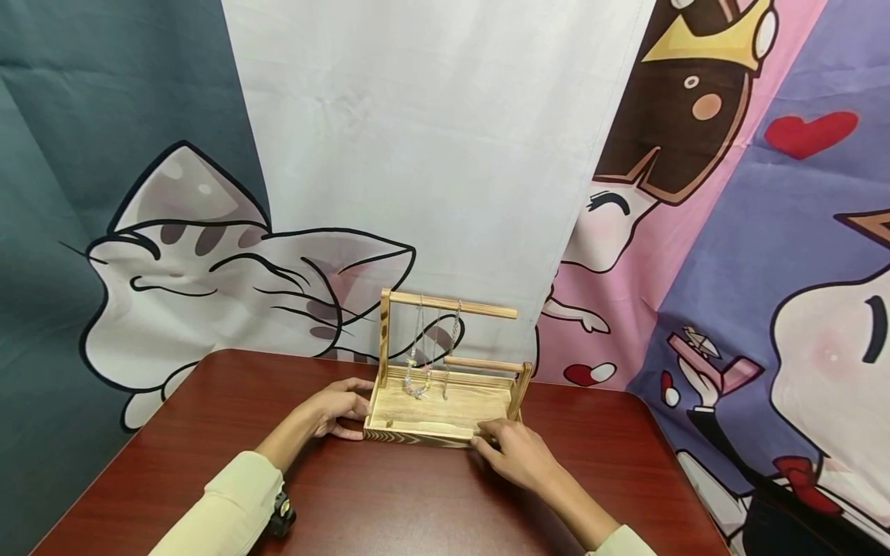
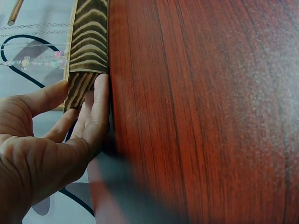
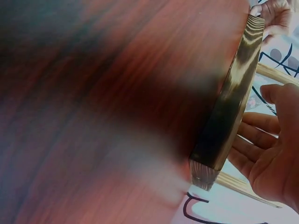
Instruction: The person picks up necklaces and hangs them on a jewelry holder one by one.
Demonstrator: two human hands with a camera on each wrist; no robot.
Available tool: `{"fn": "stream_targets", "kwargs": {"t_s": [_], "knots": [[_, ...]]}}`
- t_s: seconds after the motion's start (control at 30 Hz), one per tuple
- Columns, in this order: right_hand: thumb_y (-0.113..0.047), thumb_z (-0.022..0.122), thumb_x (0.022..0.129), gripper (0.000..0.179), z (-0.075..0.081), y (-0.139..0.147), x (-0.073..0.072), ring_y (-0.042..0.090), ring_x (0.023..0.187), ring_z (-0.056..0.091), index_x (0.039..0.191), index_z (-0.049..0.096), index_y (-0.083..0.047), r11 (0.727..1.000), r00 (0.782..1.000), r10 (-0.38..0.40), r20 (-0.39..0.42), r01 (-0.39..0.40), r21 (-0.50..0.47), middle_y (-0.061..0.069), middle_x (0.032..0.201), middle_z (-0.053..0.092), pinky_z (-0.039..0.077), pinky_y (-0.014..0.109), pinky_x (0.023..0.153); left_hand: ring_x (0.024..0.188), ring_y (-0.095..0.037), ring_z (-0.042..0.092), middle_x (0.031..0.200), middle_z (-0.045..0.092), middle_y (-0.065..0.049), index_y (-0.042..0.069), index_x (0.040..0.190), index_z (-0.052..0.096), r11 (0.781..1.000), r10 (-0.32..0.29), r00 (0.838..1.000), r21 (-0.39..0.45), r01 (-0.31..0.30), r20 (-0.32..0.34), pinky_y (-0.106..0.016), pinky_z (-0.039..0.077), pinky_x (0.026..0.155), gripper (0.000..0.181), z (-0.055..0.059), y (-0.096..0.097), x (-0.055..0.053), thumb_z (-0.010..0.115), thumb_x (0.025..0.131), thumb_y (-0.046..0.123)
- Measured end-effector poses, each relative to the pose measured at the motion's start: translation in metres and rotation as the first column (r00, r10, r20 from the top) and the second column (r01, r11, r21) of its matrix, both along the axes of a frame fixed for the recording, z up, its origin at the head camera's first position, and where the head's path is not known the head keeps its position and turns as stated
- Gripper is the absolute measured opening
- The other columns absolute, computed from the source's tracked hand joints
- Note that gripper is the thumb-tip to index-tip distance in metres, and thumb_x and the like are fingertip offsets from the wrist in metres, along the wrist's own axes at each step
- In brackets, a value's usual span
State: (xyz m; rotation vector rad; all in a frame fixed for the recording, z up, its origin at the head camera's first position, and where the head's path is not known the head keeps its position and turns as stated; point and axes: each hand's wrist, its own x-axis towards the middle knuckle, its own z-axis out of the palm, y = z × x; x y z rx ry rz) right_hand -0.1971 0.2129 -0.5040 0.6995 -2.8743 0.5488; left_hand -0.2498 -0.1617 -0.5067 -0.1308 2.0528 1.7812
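Observation:
A light wooden jewellery stand (image 1: 445,421) with a shallow tray base and striped grain rests on the table. Necklaces (image 1: 419,378) with pastel beads and thin chains hang from its upper bar (image 1: 452,304). My left hand (image 1: 341,409) grips the tray's left end, with thumb and fingers on different sides of it, as the left wrist view (image 2: 51,140) also shows. Over the tray's front right corner lies my right hand (image 1: 518,452). In the right wrist view its fingers (image 3: 254,135) reach behind the front wall, fairly straight, and the thumb stands apart from them.
A shorter, lower bar (image 1: 483,364) joins the stand's right post. The reddish-brown table (image 1: 389,502) ends just behind the stand, where a cartoon-printed curtain (image 1: 445,154) hangs. A black device (image 1: 281,516) sits at my left wrist.

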Motion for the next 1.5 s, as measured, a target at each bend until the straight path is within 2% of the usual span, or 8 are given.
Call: {"fn": "stream_targets", "kwargs": {"t_s": [0.4, 0.57, 0.73, 0.9, 1.07, 1.2, 1.37, 1.5], "knots": [[-0.039, 0.074, 0.107, 0.035, -0.009, 0.012, 0.007, 0.027, 0.120, 0.080, 0.124, 0.084, -0.010, 0.996, 0.999, 0.015, -0.050, -0.011, 0.083, 0.008, 0.124, 0.084, 0.068, 0.054, 0.098, 0.107, -0.028, 0.075, 0.131, 0.071, -0.025, 0.000, 0.163, 0.044, 1.000, -0.007, 1.000, -0.001, 0.007, 0.000, -0.050, 0.072, 0.081, 0.073, 0.000, 0.001, -0.001, 0.063, 0.093, -0.006], [-0.041, 0.074, 0.108, 0.034, -0.011, 0.015, 0.008, 0.025, 0.116, 0.081, 0.124, 0.083, -0.012, 0.994, 0.996, 0.011, -0.089, -0.001, 0.105, 0.005, 0.122, 0.085, 0.069, 0.052, 0.094, 0.108, -0.027, 0.074, 0.134, 0.070, -0.026, -0.001, 0.164, 0.041, 1.000, -0.026, 1.000, 0.000, 0.026, 0.002, -0.049, 0.072, 0.082, 0.074, 0.000, 0.000, -0.002, 0.062, 0.094, -0.006], [-0.042, 0.075, 0.107, 0.036, -0.012, 0.015, 0.008, 0.027, 0.110, 0.083, 0.124, 0.083, -0.012, 0.992, 0.995, 0.005, -0.099, 0.007, 0.125, 0.006, 0.121, 0.085, 0.069, 0.053, 0.087, 0.105, -0.026, 0.075, 0.132, 0.071, -0.026, 0.000, 0.163, 0.043, 1.000, -0.012, 1.000, 0.000, 0.012, -0.002, -0.049, 0.072, 0.080, 0.072, 0.000, 0.001, -0.001, 0.063, 0.094, -0.006], [-0.048, 0.074, 0.106, 0.041, -0.010, 0.015, 0.006, 0.030, 0.105, 0.083, 0.125, 0.082, -0.012, 0.990, 0.997, 0.016, -0.076, -0.005, 0.141, 0.006, 0.121, 0.085, 0.068, 0.054, 0.080, 0.104, -0.025, 0.076, 0.134, 0.071, -0.027, 0.000, 0.163, 0.044, 1.000, -0.011, 1.000, -0.003, 0.011, -0.003, -0.049, 0.072, 0.080, 0.071, 0.002, 0.002, 0.000, 0.063, 0.094, -0.006], [-0.052, 0.074, 0.105, 0.044, -0.012, 0.012, 0.001, 0.030, 0.109, 0.082, 0.124, 0.082, -0.012, 0.987, 0.997, 0.050, -0.065, -0.039, 0.154, 0.007, 0.121, 0.085, 0.068, 0.054, 0.084, 0.107, -0.026, 0.076, 0.134, 0.071, -0.026, 0.000, 0.163, 0.044, 1.000, -0.010, 1.000, -0.005, 0.010, 0.005, -0.050, 0.072, 0.081, 0.072, 0.002, 0.001, 0.000, 0.063, 0.094, -0.006], [-0.056, 0.075, 0.103, 0.046, -0.013, 0.009, -0.003, 0.028, 0.104, 0.082, 0.118, 0.080, -0.013, 0.986, 0.995, 0.087, -0.055, -0.078, 0.146, 0.005, 0.114, 0.085, 0.068, 0.052, 0.082, 0.107, -0.027, 0.077, 0.133, 0.071, -0.026, 0.000, 0.163, 0.044, 1.000, -0.014, 1.000, -0.002, 0.014, 0.004, -0.051, 0.072, 0.081, 0.072, 0.001, 0.001, 0.000, 0.063, 0.094, -0.007], [-0.067, 0.071, 0.102, 0.057, -0.012, 0.002, -0.011, 0.028, 0.101, 0.081, 0.119, 0.078, -0.013, 0.985, 0.993, 0.118, -0.007, -0.116, 0.130, 0.003, 0.113, 0.084, 0.067, 0.049, 0.084, 0.107, -0.027, 0.076, 0.132, 0.071, -0.026, 0.000, 0.163, 0.044, 1.000, -0.012, 1.000, 0.001, 0.012, 0.001, -0.051, 0.072, 0.081, 0.073, 0.000, 0.001, 0.000, 0.063, 0.093, -0.007], [-0.075, 0.065, 0.101, 0.064, -0.010, -0.004, -0.019, 0.026, 0.098, 0.080, 0.122, 0.077, -0.015, 0.988, 0.994, 0.099, 0.052, -0.105, 0.117, 0.002, 0.112, 0.082, 0.066, 0.048, 0.084, 0.107, -0.028, 0.076, 0.132, 0.071, -0.026, 0.000, 0.163, 0.044, 1.000, -0.009, 1.000, 0.003, 0.009, 0.003, -0.051, 0.072, 0.081, 0.073, 0.000, 0.000, -0.001, 0.063, 0.093, -0.007]]}}
